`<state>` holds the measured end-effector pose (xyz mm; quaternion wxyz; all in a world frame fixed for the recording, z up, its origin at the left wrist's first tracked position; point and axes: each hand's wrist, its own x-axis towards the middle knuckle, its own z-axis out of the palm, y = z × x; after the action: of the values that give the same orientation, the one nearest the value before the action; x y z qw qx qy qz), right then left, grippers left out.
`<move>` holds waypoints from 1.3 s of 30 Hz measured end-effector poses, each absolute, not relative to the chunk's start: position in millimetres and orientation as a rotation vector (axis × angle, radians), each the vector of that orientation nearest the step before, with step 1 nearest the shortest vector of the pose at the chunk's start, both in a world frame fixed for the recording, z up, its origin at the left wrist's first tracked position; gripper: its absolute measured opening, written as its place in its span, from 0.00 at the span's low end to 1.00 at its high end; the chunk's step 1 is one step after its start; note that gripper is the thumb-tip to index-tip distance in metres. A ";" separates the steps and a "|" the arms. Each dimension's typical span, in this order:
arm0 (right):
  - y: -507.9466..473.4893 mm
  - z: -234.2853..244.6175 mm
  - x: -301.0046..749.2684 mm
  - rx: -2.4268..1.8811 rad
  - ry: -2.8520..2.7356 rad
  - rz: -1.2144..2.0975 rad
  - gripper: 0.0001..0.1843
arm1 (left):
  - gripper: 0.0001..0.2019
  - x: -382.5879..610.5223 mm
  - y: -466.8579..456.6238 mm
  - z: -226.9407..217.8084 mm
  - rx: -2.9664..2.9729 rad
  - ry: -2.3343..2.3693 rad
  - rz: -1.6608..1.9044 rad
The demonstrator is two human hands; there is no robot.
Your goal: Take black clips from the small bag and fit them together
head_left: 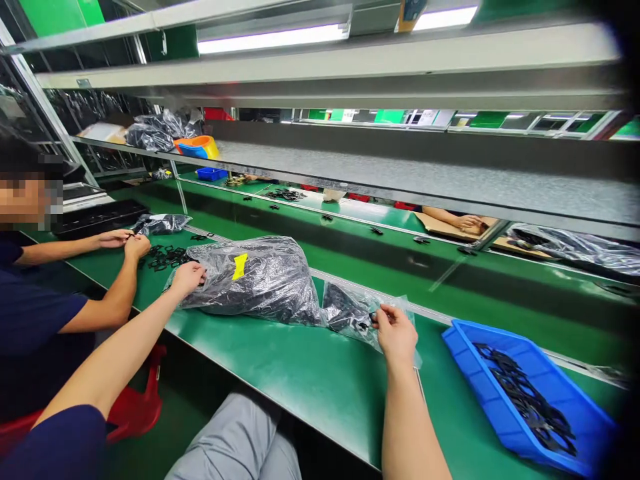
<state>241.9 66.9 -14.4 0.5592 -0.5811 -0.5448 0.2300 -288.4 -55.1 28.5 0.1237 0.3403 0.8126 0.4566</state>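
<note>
Along the bench point(280, 363), at the far left from where I stand, a co-worker point(37, 313) in a dark shirt sits on a red chair point(135, 410), both hands drawn together over something too small to make out. Just beyond those hands lies a clear bag of dark stuff point(163, 224), and right beside them a loose pile of black parts point(167, 257).

Next comes the wearer's left hand point(189, 277), fingers bent against the near left end of the big bag point(270, 283); whether they pinch the film or something under it, I cannot tell. That bag lies plump on the green top, full of dark contents, a strip of yellow tape point(240, 267) across it. Touching its right end is the small bag point(345, 310), flat and partly filled. Over its right side the right hand point(397, 327) pinches a small black piece point(373, 318) between thumb and finger. Farther right, near the bench edge, a blue bin point(475, 390) holds a heap of black frames point(530, 403).
</note>
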 end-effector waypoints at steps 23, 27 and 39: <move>39.4 3.5 194.4 -0.893 -0.990 1.369 0.21 | 0.19 -38.8 5.4 44.2 1.085 1.152 1.573; 37.5 3.4 194.9 -0.949 -1.058 1.386 0.18 | 0.18 -5.8 15.8 24.6 1.037 1.066 1.456; 23.9 0.5 180.0 -1.027 -1.215 1.397 0.18 | 0.11 -0.6 2.5 7.1 1.089 1.096 1.247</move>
<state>180.0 23.9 0.5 0.4902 -0.4227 -0.5002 0.5752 -0.6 2.5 7.1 0.5465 0.4592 0.4622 0.5262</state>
